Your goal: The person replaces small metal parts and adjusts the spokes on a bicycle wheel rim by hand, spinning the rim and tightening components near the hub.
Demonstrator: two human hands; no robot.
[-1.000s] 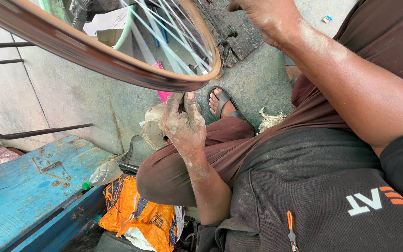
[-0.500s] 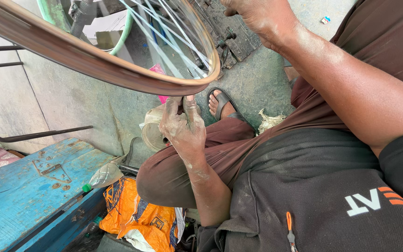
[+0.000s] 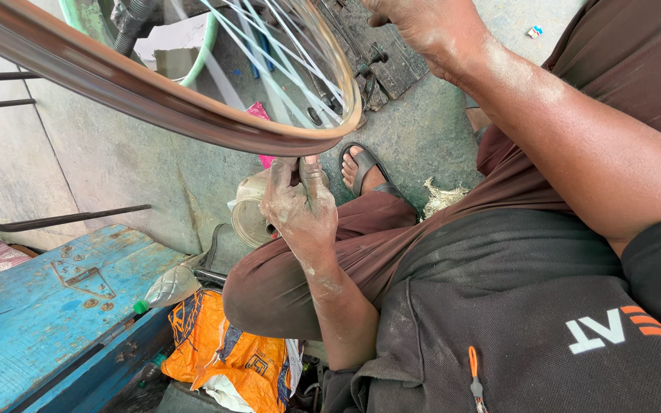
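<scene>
The bicycle wheel rim (image 3: 193, 115) arched across the upper left and top centre of the frame, its bare brown channel facing the camera and its spokes (image 3: 284, 46) fanning toward the top. The left hand (image 3: 300, 203), dusted with pale powder, sat at centre frame with its fingertips pressed up against the rim's lower edge; whether it gripped the rim or only steadied it could not be told. The right hand (image 3: 422, 27), at the top of the frame, was closed, apparently on the wheel, though what it clasped lay out of view. The 2 hands were well apart.

Compared with 1 second before, the rim and both hands had hardly shifted, so the work seemed paused on 1 spot of the rim.

Below the left hand lay the brown-trousered knee (image 3: 292, 268) and a sandalled foot (image 3: 361, 168) on the concrete floor (image 3: 116, 168). At lower left sat a blue wooden box (image 3: 32, 306), a plastic bottle (image 3: 166, 287) and an orange bag (image 3: 223, 356).
</scene>
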